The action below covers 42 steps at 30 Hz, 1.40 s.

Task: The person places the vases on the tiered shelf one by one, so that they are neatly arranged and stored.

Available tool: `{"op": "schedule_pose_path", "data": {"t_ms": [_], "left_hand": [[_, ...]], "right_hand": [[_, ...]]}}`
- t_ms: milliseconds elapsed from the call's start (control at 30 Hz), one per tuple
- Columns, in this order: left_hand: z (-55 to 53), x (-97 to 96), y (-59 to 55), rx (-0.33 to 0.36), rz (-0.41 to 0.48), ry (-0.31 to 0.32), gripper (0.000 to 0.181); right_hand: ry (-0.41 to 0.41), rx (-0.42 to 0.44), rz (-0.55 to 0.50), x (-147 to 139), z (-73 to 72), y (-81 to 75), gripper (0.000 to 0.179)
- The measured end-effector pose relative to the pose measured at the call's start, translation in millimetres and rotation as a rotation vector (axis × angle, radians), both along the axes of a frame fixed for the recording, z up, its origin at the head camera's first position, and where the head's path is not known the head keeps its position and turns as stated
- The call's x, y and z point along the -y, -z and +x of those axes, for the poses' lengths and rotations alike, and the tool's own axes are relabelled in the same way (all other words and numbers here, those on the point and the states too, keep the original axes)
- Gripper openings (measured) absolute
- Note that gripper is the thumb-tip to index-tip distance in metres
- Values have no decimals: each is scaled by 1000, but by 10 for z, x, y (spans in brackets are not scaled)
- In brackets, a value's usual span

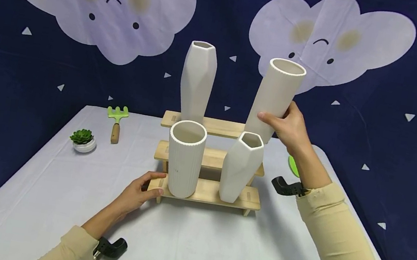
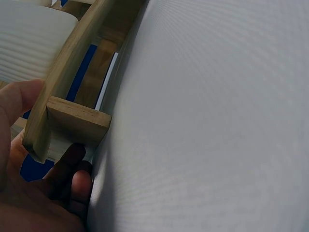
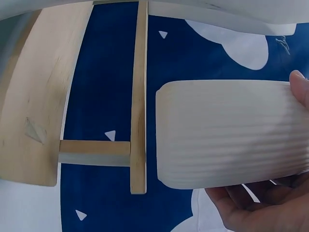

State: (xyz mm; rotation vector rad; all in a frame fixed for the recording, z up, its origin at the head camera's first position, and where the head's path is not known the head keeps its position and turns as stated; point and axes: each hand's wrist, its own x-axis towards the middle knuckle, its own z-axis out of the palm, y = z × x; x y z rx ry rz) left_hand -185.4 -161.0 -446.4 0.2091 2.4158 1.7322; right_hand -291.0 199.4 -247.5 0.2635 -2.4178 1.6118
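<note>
My right hand [image 1: 292, 130] grips a white ribbed cylindrical vase [image 1: 275, 90], tilted with its mouth to the right, at the right end of the top tier. In the right wrist view the held vase's base [image 3: 166, 135] shows a gap from the board edge. With its thumb on the board and fingers curled beneath, my left hand [image 1: 135, 194] holds the left end of the three-tier wooden stand [image 1: 207, 191]. A tall faceted white vase [image 1: 198, 79] stands on the top tier. On the bottom tier are another ribbed vase [image 1: 184, 169] and a leaning faceted vase [image 1: 239, 170].
To the left on the white-covered table [image 1: 62, 189] lie a small green hand rake [image 1: 116, 125] with a wooden handle and a potted succulent [image 1: 83, 140]. A green object [image 1: 294, 166] is partly hidden behind the right forearm. A dark blue cloud-print cloth [image 1: 226, 11] hangs behind.
</note>
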Motion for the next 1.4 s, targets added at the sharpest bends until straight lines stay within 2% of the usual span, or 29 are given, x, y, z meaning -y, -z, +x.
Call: {"op": "schedule_pose_path", "data": {"t_ms": [933,1400], "left_hand": [[-6,13,27,-3,8,8,51],[-9,12,22,4,14,1,51]], "right_hand": [[-135,40,-28,194,-280,36,71],[-185,59,-22,287,-367,28,69]]}}
